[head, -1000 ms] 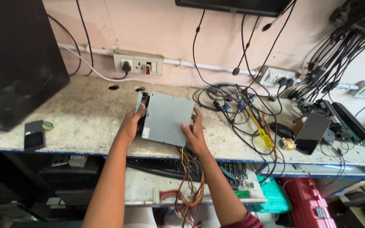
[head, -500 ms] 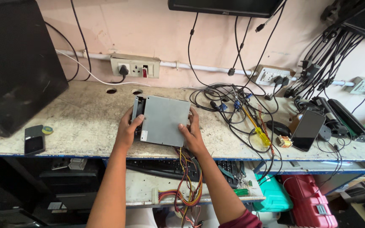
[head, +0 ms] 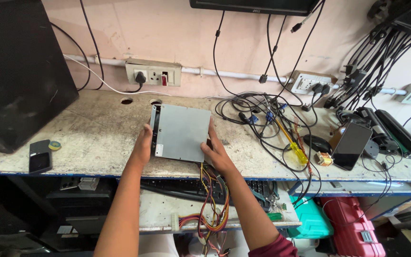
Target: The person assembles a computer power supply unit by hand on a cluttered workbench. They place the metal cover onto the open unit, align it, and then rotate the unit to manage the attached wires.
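Note:
A grey metal power supply box (head: pixel 182 131) lies flat on the worn workbench (head: pixel 96 138). My left hand (head: pixel 143 145) grips its left edge. My right hand (head: pixel 217 151) presses on its right near side, fingers spread along the edge. A bundle of coloured wires (head: pixel 210 200) hangs from the box's near side, down over the bench edge to the lower shelf.
A large black case (head: pixel 20 71) stands at left, with a small black device (head: pixel 39 155) in front of it. Tangled black cables (head: pixel 262 119), a yellow-handled screwdriver (head: pixel 295 147) and a phone (head: pixel 351 145) lie at right. Wall sockets (head: pixel 153 74) sit behind. A keyboard (head: pixel 258 188) rests on the lower shelf.
The box and both hands have kept nearly the same place on the bench; my hands have shifted a little along its edges. The view has moved slightly.

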